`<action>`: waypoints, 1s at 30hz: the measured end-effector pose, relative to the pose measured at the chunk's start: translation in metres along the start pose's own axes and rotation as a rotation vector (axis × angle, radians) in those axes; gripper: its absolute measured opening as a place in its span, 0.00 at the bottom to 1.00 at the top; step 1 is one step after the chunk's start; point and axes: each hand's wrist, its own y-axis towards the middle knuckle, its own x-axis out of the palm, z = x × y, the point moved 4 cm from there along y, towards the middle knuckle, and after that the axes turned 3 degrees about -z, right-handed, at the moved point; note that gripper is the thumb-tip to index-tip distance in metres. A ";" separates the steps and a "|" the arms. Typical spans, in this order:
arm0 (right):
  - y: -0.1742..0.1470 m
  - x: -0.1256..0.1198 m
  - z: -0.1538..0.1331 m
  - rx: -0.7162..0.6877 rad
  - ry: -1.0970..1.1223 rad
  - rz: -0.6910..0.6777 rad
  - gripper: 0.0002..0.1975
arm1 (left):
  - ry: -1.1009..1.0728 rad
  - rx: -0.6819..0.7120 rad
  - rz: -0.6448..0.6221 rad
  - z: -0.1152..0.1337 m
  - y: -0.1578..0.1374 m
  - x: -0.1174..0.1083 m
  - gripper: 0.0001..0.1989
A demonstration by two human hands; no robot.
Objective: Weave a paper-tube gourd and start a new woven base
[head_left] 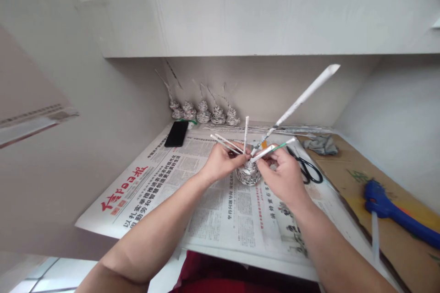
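A small round woven newspaper gourd point(248, 175) stands on the spread newspaper point(206, 210), with several rolled paper strips sticking out of its top. My left hand point(225, 160) is closed at its upper left, thumb against the strips' base. At the right, my right hand point(282, 171) pinches a white paper strip point(264, 152) with a green part near its end. A longer rolled paper tube point(302, 96) slants up and right from the gourd, its lower end among the fingers. The fingertips partly hide the gourd's top.
Several finished-looking paper gourds point(218, 114) line the back wall beside a black phone point(176, 133). Long thin paper rods point(271, 129) lie along the back. Black-handled scissors point(311, 170), a grey crumpled cloth point(321, 145) and a blue glue gun point(388, 206) on cardboard point(347, 178) are at right.
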 end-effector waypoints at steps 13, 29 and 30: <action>-0.002 -0.010 -0.013 -0.134 -0.078 -0.173 0.03 | -0.069 -0.027 -0.050 0.003 0.000 0.002 0.11; -0.005 -0.029 -0.029 -0.159 0.394 -0.193 0.22 | -0.112 -0.067 -0.088 0.003 -0.001 0.003 0.09; -0.004 -0.030 -0.030 -0.112 0.472 -0.277 0.30 | -0.114 -0.069 -0.090 0.003 -0.001 0.003 0.09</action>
